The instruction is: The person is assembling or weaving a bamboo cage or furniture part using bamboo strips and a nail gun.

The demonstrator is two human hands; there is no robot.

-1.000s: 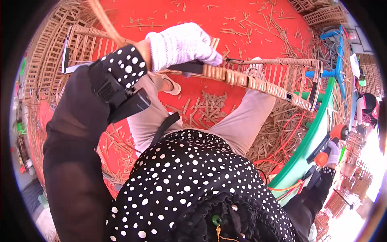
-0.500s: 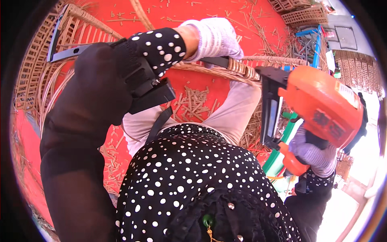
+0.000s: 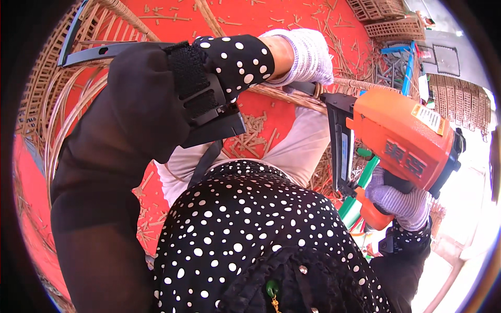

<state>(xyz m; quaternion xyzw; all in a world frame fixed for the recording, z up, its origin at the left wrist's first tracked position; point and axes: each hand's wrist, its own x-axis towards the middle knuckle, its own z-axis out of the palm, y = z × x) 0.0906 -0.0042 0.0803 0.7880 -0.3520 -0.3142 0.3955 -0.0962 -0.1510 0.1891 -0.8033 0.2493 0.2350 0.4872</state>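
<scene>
My right hand (image 3: 394, 193), in a pale knitted glove, is wrapped round the handle of an orange nail gun (image 3: 402, 138). The gun's black nose (image 3: 336, 101) touches or nearly touches a wicker frame (image 3: 282, 94) just right of my left hand (image 3: 308, 55). That hand wears a similar glove and is closed on the frame's edge, its fingertips mostly hidden behind the knuckles. Beneath it a dark flat bar (image 3: 301, 86) runs along the frame. The frame lies across in front of my knees.
A woven rattan piece (image 3: 39, 86) with a dark metal strip (image 3: 99, 52) stands at the left. Cut strips (image 3: 253, 135) litter the red floor (image 3: 250, 15). Stacked woven panels (image 3: 394, 26), a blue rack (image 3: 409, 65) and a green bar (image 3: 360, 195) are on the right.
My left hand has shifted right along the frame. The nail gun has come slightly left and tilted, bringing its nose close beside that hand.
</scene>
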